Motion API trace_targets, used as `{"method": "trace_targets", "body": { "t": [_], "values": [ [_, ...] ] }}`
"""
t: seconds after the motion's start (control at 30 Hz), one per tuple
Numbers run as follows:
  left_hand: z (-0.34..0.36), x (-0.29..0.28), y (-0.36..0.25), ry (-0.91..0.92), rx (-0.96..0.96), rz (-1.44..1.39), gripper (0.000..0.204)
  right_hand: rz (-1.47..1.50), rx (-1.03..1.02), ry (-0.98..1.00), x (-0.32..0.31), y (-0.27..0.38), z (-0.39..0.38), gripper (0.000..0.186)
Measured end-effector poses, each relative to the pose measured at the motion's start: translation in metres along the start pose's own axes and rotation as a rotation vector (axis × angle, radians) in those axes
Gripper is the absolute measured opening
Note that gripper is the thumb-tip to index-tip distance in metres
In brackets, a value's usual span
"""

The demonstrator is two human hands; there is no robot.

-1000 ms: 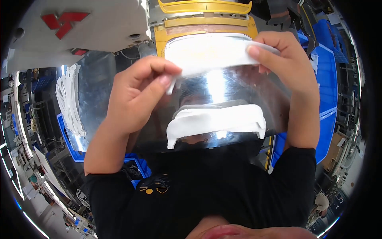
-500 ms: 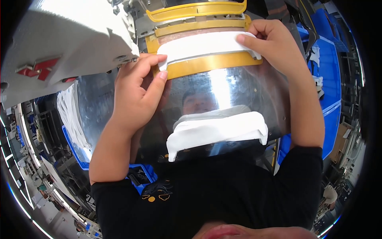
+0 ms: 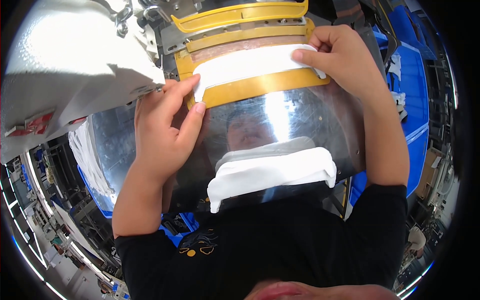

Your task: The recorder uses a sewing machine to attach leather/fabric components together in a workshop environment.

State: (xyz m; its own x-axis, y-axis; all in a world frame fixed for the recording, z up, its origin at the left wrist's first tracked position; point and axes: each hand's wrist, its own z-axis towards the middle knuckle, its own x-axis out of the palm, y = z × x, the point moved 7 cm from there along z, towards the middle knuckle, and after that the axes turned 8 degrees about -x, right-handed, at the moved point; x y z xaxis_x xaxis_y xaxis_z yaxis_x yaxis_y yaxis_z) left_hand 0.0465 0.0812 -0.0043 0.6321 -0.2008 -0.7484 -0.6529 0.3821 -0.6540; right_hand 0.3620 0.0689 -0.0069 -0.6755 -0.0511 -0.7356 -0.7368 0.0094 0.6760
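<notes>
A white fabric collar piece (image 3: pixel 250 64) lies nearly flat along the yellow template (image 3: pixel 265 86). Its left end is between the outstretched index finger and thumb of my left hand (image 3: pixel 167 127); the index fingertip touches the fabric and the thumb tip is by the pointed corner, the two apart. At the other end, my right hand (image 3: pixel 340 57) is closed on the collar piece, thumb on top and the other fingers curled at the far edge. A second white collar piece (image 3: pixel 272 172), seemingly layered, rests on the shiny metal table (image 3: pixel 320 115) close to my body.
Left of my hands looms a white machine head (image 3: pixel 75 65). Beyond the template is a raised yellow frame (image 3: pixel 240 15) on a hinged metal strip. White pieces (image 3: pixel 90 155) are stacked at the left, and a blue bin (image 3: pixel 415 100) stands at the right.
The collar piece has settled flatter on the template, its near edge no longer lifted. My left fingers have spread a little wider at its corner. My right hand keeps its hold.
</notes>
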Motion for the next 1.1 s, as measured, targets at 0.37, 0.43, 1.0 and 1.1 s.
{"method": "trace_targets", "body": {
  "t": [0.37, 0.43, 1.0, 1.1],
  "values": [
    [-0.011, 0.007, -0.023, 0.089, 0.136, 0.532, 0.062, -0.007, -0.067, -0.015, -0.001, -0.001, 0.0, 0.038],
    [-0.012, 0.006, -0.026, 0.093, 0.135, 0.545, 0.061, -0.007, -0.075, 0.012, -0.001, -0.002, 0.0, 0.038],
    [-0.01, 0.003, -0.027, 0.158, 0.259, 0.542, 0.044, -0.093, 0.085, -0.011, -0.005, -0.005, 0.005, 0.041],
    [-0.007, 0.003, -0.027, 0.162, 0.253, 0.517, 0.043, -0.134, 0.065, -0.01, -0.006, -0.004, 0.005, 0.04]
  ]
}}
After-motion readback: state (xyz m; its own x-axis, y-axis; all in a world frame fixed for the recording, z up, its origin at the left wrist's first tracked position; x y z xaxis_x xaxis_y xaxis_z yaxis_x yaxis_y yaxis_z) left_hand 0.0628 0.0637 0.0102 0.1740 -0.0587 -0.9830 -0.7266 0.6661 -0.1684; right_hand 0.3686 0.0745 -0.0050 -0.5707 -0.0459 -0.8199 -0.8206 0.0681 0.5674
